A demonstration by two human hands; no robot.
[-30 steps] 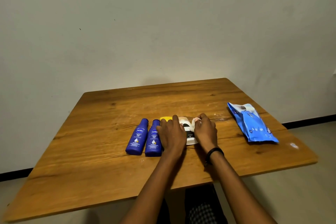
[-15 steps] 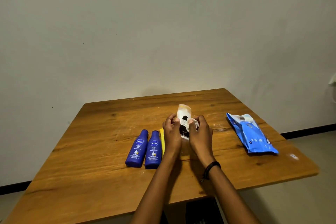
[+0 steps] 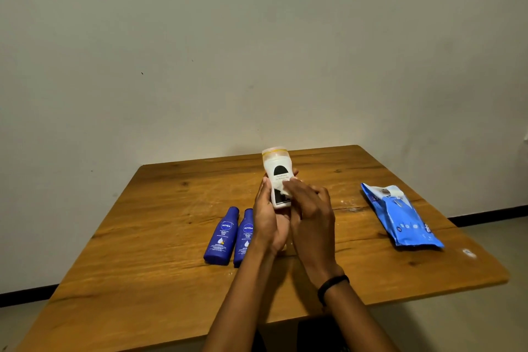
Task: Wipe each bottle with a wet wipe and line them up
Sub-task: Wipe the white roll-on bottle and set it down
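**Handling.** You are holding the white bottle point(image 3: 276, 177) clear of the table point(image 3: 137, 271), above its middle. The cap end is pointing to twelve o'clock and leaning slightly toward eleven.

- **Left hand:** Your left hand point(image 3: 267, 220) is gripping the lower body from the nine o'clock side, with the fingers curled round the back. In my judgement it is acting as the clamp, presenting the label face to you for cleaning.
- **Right hand:** Your right hand point(image 3: 313, 217) is working from the three o'clock side. Its fingers are curled over the wet wipe point(image 3: 286, 191) and pressing it against the label. Only a small crumpled white edge of the wipe is showing.

**Placement.**

- **Blue bottles:** The two blue bottles point(image 3: 222, 234) are lying flat and side by side at nine o'clock of your hands, caps toward twelve. They appear to be forming the start of the line. Your left wrist is partly hiding the nearer one.
- **Wipe pack:** The wipe pack point(image 3: 400, 217) is lying at three o'clock, well apart from the hands. It is probably being kept there within reach for a fresh sheet.

**Condition of the item.** The white bottle is showing a pale cap with a yellowish band at the seam. There is a black arch on the label and a dark block beneath it. The grey print is too small to read, and I cannot tell whether any soiling is remaining.
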